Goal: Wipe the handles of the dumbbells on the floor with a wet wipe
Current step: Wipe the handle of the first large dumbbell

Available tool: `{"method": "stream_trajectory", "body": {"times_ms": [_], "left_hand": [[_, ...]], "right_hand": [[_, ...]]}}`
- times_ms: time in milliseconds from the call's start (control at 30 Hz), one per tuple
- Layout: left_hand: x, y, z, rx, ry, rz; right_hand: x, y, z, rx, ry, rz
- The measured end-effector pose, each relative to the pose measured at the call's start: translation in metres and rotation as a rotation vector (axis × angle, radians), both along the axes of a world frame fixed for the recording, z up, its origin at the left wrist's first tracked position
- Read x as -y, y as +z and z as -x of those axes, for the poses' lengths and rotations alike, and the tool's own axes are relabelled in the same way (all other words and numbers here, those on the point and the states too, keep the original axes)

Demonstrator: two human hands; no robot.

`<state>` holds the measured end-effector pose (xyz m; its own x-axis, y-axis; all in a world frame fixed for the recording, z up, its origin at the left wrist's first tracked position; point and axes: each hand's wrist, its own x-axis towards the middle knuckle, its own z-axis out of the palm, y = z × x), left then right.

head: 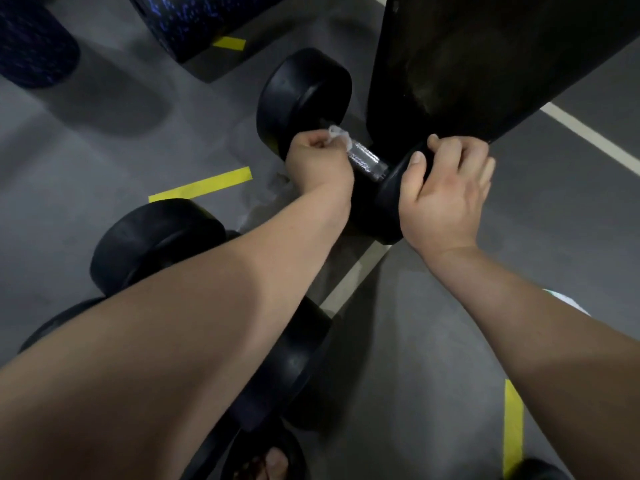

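A black dumbbell [304, 95] lies on the grey floor in the middle of the view, its knurled metal handle [367, 161] showing between my hands. My left hand [317, 161] is curled round the far part of the handle and grips a white wet wipe [337, 133] that sticks out above its fingers. My right hand [446, 188] grips the rim of the dumbbell's near black weight [377, 209]. A second black dumbbell [156, 237] lies nearer me at the left, mostly hidden under my left forearm.
A large black bench pad [485, 57] slants in from the top right, just behind the dumbbell. Black foam rollers with blue specks [34, 46] stand at the top left. Yellow [201, 185] and white tape lines mark the floor. My sandalled foot [270, 462] is at the bottom.
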<state>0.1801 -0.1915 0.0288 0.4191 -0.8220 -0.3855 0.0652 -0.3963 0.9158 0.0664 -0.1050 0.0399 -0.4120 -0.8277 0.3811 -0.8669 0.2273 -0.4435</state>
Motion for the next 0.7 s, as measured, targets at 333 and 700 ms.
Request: {"method": "stream_trajectory", "body": {"times_ms": [333, 700], "left_hand": [[-0.01, -0.014, 0.008, 0.162, -0.2, 0.095], [0.005, -0.026, -0.02, 0.336, -0.376, 0.173]], "right_hand": [[0.001, -0.001, -0.001, 0.008, -0.005, 0.012], [0.0, 0.001, -0.002, 0.013, -0.004, 0.009]]}}
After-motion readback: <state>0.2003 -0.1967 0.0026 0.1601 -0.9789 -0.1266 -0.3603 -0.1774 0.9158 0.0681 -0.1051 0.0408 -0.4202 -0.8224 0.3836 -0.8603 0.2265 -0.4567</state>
